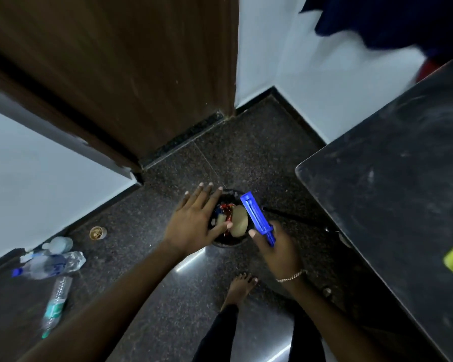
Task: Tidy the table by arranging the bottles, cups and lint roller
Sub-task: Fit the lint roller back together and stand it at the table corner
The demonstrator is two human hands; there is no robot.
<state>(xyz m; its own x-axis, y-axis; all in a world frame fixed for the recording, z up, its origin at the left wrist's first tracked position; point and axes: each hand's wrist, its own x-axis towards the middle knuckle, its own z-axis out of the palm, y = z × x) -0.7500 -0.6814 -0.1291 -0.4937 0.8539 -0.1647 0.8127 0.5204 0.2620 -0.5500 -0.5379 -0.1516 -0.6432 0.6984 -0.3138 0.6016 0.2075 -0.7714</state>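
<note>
The right hand (277,246) grips the lint roller (255,215) by its handle end, over the bin (229,242) on the floor. The left hand (194,220) hovers beside it, fingers spread, holding nothing. The roller is probably light, stiff, slightly slick plastic, and the handle suits gripping.

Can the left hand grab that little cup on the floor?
Probably yes. The left hand is open and looks empty, and only bare floor lies between it and the cup. It might need a lower reach.

Glossy speckled stone floor (168,270), blue plastic lint roller (256,218), brown wood door (131,61).
</note>
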